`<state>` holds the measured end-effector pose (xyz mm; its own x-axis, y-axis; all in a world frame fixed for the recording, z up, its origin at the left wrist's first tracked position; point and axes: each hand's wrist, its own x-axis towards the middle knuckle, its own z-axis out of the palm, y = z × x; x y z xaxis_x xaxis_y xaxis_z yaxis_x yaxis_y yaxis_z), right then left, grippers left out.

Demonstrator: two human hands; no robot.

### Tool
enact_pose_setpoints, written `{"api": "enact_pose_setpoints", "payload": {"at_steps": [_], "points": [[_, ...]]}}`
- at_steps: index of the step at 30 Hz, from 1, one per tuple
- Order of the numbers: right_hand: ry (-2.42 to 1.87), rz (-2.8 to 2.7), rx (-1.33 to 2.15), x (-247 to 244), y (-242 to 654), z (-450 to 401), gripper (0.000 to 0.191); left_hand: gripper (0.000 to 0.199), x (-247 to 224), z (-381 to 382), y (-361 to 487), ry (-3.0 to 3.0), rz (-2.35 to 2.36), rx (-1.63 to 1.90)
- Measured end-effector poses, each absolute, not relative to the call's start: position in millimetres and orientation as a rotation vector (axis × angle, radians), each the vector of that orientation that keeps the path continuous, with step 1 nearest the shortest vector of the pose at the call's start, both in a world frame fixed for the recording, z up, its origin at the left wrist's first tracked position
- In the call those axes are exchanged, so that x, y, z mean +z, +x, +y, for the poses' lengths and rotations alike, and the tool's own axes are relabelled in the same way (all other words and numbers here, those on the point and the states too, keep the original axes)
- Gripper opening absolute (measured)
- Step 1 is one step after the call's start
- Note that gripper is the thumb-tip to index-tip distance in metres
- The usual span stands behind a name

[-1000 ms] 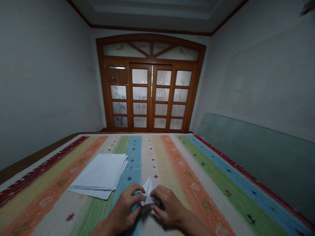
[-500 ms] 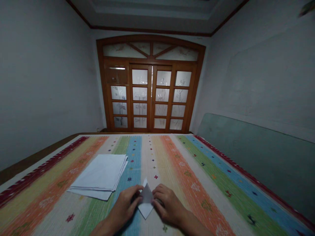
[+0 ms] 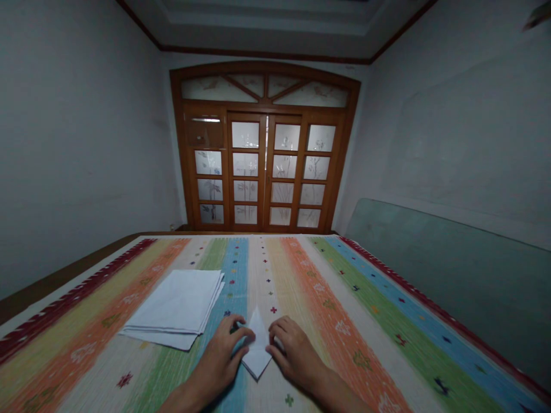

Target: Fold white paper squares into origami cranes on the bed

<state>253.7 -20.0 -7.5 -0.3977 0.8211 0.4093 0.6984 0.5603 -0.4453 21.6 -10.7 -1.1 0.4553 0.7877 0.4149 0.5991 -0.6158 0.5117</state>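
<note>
Folded paper: right here before me on the striped cloth, slim tip aimed at twelve, blunt corner at six
Left hand: in at nine o'clock, thumb and forefinger curled at the paper's edge; whether they pinch it, I can't tell
Right hand: at three, thumb by the opposite edge, grip equally unclear
White sheets: stacked at ten o'clock

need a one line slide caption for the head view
Left hand and right hand flank a folded paper on a striped cloth, near stacked white sheets.
</note>
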Motion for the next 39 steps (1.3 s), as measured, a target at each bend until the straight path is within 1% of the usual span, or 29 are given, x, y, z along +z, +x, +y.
{"api": "enact_pose_setpoints", "payload": {"at_steps": [1, 3, 8, 10, 15, 20, 29, 34, 39], "points": [[-1.217, -2.204, 0.263, -7, 254, -20, 0.012, 0.024, -1, -10, 21, 2.470, 1.202, 0.908], [-1.215, -2.218, 0.253, -7, 254, -21, 0.011, 0.023, -2, -10, 20, 2.569, 1.220, 0.877], [-1.160, -2.262, 0.227, -5, 254, -23, 0.009, 0.030, -4, -11, 15, 2.703, 1.191, 0.711], [-1.134, -2.284, 0.229, -4, 254, -24, 0.013, 0.038, -4, -12, 12, 2.706, 1.163, 0.632], [-1.095, -2.342, 0.222, -5, 255, -25, 0.026, 0.064, -10, -11, 9, 2.683, 1.161, 0.494], [-1.079, -2.401, 0.220, -3, 256, -24, 0.030, 0.077, -17, -9, 9, 2.756, 1.185, 0.431], [-1.078, -2.512, 0.194, 6, 255, -27, 0.034, 0.074, -18, -11, 10, 2.957, 1.176, 0.426], [-1.080, -2.536, 0.213, 9, 254, -28, 0.037, 0.065, -16, -9, 10, 2.909, 1.189, 0.446], [-1.085, -2.550, 0.228, 12, 254, -29, 0.040, 0.064, -17, -7, 10, 2.855, 1.235, 0.465]]}}
